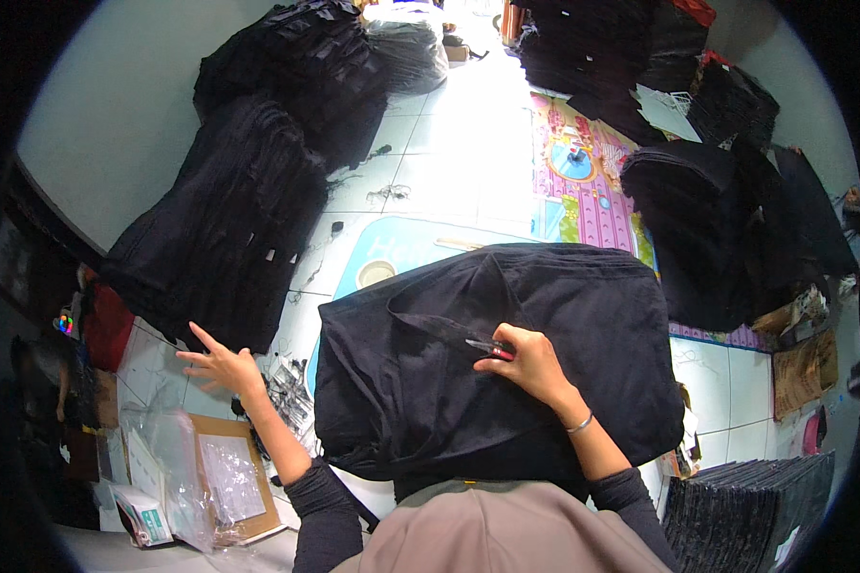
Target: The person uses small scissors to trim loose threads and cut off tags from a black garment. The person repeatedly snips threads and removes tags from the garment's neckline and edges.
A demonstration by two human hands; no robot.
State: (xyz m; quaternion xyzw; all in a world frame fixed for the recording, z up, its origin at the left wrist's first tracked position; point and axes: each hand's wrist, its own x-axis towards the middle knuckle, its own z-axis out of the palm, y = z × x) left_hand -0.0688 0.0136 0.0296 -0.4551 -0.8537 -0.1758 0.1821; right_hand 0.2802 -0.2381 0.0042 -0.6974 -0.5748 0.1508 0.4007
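Observation:
A stack of dark cloth pieces [583, 315] lies in front of me over a low light-blue table [392, 235], its top layer creased with a folded strip across the middle. My right hand [530, 363] is above this stack, closed around small thread snips [492, 350] with metal blades and a bit of red. The blades point left, near the folded strip. My left hand [222, 370] is raised off to the left with fingers spread and nothing in it. It is nearest to the lower end of a long heap of black cloth [239, 210].
More black cloth [688, 220] is piled at the right on a colourful mat [602, 181]. A dark stack [745, 516] stands at lower right. Cardboard [234, 468] and clear plastic [177, 458] lie at lower left. Thread scraps [392, 193] dot the white tiles.

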